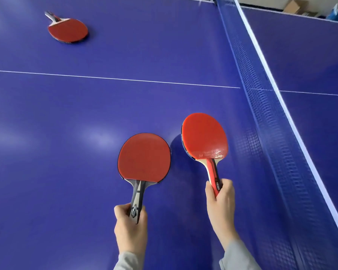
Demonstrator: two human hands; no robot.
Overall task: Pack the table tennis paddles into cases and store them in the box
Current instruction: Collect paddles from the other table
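Fingers, left hand [130,223]: I see them curled around the dark handle of the near paddle [144,157].
Fingers, right hand [220,197]: wrapped around the red-handled paddle [205,135], raised beside the net [265,114].
Third paddle [67,30]: lies far left on the table [66,123].

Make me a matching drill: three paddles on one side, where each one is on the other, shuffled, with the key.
1. Paddle with the black and grey handle
2. Paddle with the red and black handle
3. Paddle far from the hands

A. Lying alone at the far left of the table
B. Held by the left hand
C. Held by the right hand, nearer the net

Pairs: 1-B, 2-C, 3-A
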